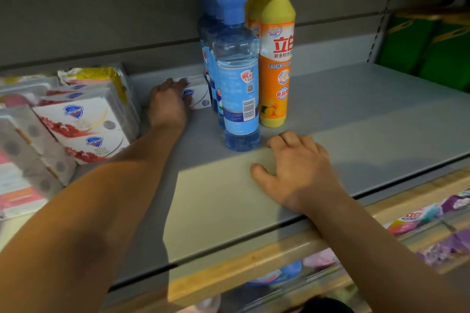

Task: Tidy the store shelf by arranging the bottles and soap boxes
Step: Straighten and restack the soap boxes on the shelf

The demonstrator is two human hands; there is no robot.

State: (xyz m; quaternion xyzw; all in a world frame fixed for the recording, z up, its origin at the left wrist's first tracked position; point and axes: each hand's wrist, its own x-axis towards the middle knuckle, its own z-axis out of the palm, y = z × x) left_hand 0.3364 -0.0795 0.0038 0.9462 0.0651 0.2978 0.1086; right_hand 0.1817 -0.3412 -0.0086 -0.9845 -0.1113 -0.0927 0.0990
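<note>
Grey metal shelf (356,119) carries the goods. The left hand (167,104) reaches deep and grips a small white soap box (199,95) by its left end; the box lies flat, just left of the row of blue-capped clear bottles (237,79), its long axis running across the shelf toward them. The right hand (295,170) rests relaxed and empty on the shelf's front edge, well apart from the box, so the left is plainly nearer. Orange-yellow detergent bottles (276,58) stand right of the blue ones; stacked Safeguard soap packs (84,119) sit further left. Green packages (419,46) fill the neighbouring bay.
</note>
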